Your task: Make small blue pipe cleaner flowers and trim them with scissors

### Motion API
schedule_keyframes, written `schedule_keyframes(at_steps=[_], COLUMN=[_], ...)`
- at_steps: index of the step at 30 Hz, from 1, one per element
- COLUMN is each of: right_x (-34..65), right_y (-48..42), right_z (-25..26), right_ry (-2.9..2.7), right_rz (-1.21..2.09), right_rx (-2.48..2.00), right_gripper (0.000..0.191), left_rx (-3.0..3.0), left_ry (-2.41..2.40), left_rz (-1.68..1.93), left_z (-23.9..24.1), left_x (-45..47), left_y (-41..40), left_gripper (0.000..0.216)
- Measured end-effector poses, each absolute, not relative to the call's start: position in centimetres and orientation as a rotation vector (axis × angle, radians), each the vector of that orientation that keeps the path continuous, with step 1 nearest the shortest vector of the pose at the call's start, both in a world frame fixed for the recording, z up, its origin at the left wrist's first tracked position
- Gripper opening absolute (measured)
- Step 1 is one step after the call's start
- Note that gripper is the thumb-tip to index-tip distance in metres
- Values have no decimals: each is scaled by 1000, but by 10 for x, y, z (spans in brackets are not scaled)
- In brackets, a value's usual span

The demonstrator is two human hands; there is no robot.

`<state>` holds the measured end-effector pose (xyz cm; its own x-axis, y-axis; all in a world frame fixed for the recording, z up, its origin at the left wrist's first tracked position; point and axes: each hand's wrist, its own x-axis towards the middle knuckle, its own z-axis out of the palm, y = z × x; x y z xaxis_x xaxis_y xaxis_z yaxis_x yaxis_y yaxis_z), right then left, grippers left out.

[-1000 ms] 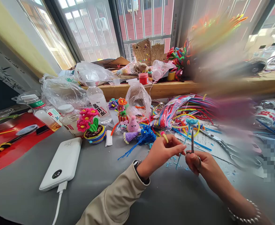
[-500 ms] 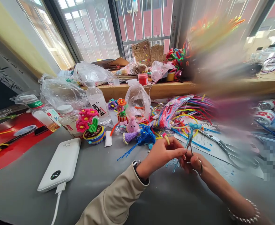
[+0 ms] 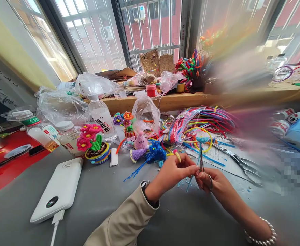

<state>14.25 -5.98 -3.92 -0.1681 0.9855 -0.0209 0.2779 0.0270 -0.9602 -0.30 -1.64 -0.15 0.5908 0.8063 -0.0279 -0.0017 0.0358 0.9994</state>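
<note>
My left hand is closed in a pinch on the stem of a light blue pipe-cleaner flower, whose head sticks up above my fingers. The stem's loose end hangs below the hand. My right hand grips small scissors by the handles, blades pointing up alongside the stem. Both hands meet at the fingertips, so the exact contact of blade and stem is hidden. Light blue fluff scraps lie on the grey table under them. A bunch of dark blue pipe-cleaner flowers lies left of the hands.
Larger scissors rest on paper at the right. Behind lie bundled pipe cleaners and a crocheted pink figure. At left stand a potted pink flower, a power bank and several bottles. The right side is blurred.
The whole view has shifted a little, so things appear further left. The small scissors' blades look closer together and more upright beside the stem. Both hands keep their hold.
</note>
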Motion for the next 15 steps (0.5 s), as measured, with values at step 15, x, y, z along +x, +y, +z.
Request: schedule_keyframes(at_steps=[15], right_x=[143], right_y=[-62], right_z=[-41], right_ry=[-1560], right_rz=[1238], right_rx=[-1280], right_gripper=[63], left_rx=[1342], left_ry=[737], left_rz=[781], left_z=[1], left_x=[-3], left_y=[-16], left_gripper=[22])
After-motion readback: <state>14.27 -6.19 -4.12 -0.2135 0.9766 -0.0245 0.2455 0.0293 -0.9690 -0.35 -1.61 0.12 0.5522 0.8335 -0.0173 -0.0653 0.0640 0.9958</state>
